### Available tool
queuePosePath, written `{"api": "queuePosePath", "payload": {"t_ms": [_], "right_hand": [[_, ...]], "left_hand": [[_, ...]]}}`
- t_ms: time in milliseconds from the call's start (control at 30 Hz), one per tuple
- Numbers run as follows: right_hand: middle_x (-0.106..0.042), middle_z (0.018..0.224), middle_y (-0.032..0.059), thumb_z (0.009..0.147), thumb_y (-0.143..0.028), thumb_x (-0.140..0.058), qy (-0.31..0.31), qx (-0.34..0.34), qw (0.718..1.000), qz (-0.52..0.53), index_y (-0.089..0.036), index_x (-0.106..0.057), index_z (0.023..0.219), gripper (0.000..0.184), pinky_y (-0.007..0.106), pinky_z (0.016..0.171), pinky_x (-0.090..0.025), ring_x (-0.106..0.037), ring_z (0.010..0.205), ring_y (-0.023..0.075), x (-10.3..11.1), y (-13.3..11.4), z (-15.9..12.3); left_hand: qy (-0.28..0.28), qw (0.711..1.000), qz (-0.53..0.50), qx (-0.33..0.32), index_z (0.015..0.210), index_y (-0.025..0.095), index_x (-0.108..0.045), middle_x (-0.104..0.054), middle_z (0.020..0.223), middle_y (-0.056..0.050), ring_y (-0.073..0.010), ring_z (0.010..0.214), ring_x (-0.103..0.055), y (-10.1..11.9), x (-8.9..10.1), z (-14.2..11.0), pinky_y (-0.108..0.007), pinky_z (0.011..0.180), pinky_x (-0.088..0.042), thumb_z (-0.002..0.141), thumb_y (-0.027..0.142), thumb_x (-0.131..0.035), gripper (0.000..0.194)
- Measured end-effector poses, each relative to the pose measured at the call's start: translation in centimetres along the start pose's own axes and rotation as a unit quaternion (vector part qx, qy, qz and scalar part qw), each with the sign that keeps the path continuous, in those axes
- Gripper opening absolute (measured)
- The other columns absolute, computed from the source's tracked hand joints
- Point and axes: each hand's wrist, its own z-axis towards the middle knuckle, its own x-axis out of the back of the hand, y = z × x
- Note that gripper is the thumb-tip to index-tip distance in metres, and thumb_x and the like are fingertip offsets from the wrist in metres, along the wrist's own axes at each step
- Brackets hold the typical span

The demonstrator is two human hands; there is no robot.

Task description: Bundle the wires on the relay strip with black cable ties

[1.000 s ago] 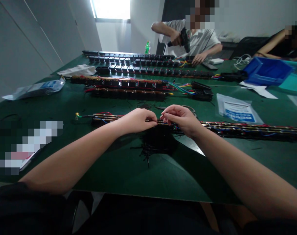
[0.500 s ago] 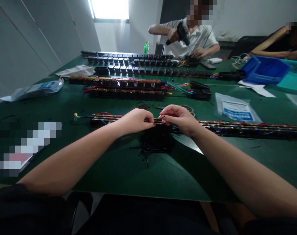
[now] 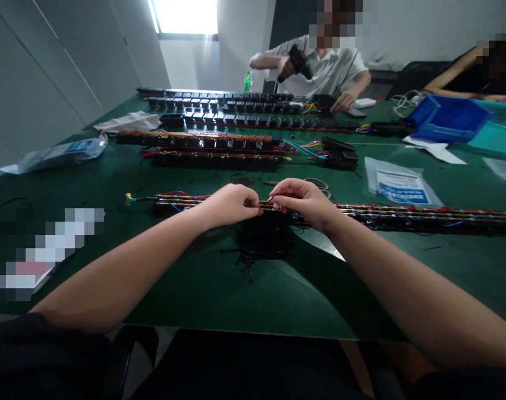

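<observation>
A long black strip assembly (image 3: 402, 218) with brass-coloured rods and red and blue wires lies across the table in front of me. My left hand (image 3: 235, 205) is closed in a pinch at the middle of this assembly; anything between its fingertips is too small to make out. Close beside it, my right hand (image 3: 305, 201) pinches a thin dark strip (image 3: 270, 199) just above the rods. Under my hands, on the near side, is a pile of thin black strips (image 3: 263, 241) that look like cable ties. Scissors (image 3: 319, 183) lie behind my right hand, partly hidden.
Several similar black assemblies (image 3: 219, 158) lie farther back. Plastic packets (image 3: 402, 186) rest right and left. A blue bin (image 3: 448, 119) stands at right. Across the table a person holds a power drill (image 3: 300, 62); another person's arm is at far right.
My hands stay almost in place over the assembly, with the right fingertips slightly shifted on the thin strip. Across the table, the person's drill and hand have moved a little.
</observation>
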Motion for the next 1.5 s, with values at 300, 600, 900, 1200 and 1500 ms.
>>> {"api": "queuePosePath", "payload": {"t_ms": [300, 600, 900, 1200, 1500], "right_hand": [[-0.067, 0.073, -0.0002, 0.071, -0.036, -0.081, -0.014, 0.007, 1.000, -0.016, -0.018, -0.071, 0.084, 0.024, 0.022, 0.058, -0.044, -0.057, 0.062, 0.0092, 0.1, -0.2, -0.1], [-0.068, 0.076, 0.0000, 0.071, -0.035, -0.081, -0.004, 0.011, 1.000, -0.008, -0.019, -0.072, 0.085, 0.023, 0.022, 0.058, -0.046, -0.058, 0.064, 0.0094, 0.3, 0.1, 0.0], [-0.068, 0.075, 0.0008, 0.071, -0.036, -0.082, 0.024, 0.001, 1.000, -0.020, -0.018, -0.070, 0.083, 0.025, 0.022, 0.058, -0.046, -0.060, 0.067, 0.0107, 0.1, 0.1, 0.0], [-0.068, 0.074, 0.0007, 0.073, -0.039, -0.080, 0.021, -0.004, 0.998, -0.058, -0.020, -0.069, 0.081, 0.024, 0.022, 0.058, -0.046, -0.058, 0.065, 0.0104, 0.3, 0.3, 0.1], [-0.069, 0.082, 0.0013, 0.078, -0.035, -0.075, 0.026, 0.037, 0.993, -0.111, -0.020, -0.065, 0.081, 0.018, 0.024, 0.063, -0.049, -0.061, 0.070, 0.0120, -1.1, -2.4, 1.7]], "left_hand": [[-0.011, 1.000, 0.001, -0.022, 0.082, 0.017, -0.070, -0.066, 0.075, 0.001, -0.0126, 0.070, -0.056, -0.6, -0.1, 0.2, -0.025, 0.064, -0.036, 0.084, 0.033, -0.063, 0.018], [-0.009, 0.993, 0.014, -0.113, 0.095, 0.018, -0.071, -0.071, 0.095, -0.002, -0.0134, 0.086, -0.062, -1.5, 1.2, 0.3, -0.024, 0.077, -0.043, 0.087, 0.031, -0.062, 0.018], [-0.068, 0.984, 0.158, 0.038, 0.105, 0.024, -0.071, -0.073, 0.101, -0.002, -0.0166, 0.084, -0.065, -3.4, 6.3, -1.0, -0.028, 0.074, -0.045, 0.084, 0.037, -0.063, 0.026], [-0.112, 0.975, 0.184, 0.059, 0.108, 0.022, -0.071, -0.072, 0.103, -0.004, -0.0174, 0.083, -0.063, -3.8, 6.2, -0.9, -0.028, 0.069, -0.044, 0.081, 0.033, -0.064, 0.030], [-0.111, 0.980, 0.161, 0.044, 0.102, 0.022, -0.073, -0.073, 0.101, -0.003, -0.0158, 0.079, -0.063, -4.3, 6.1, -0.9, -0.028, 0.070, -0.044, 0.078, 0.027, -0.066, 0.025]]}}
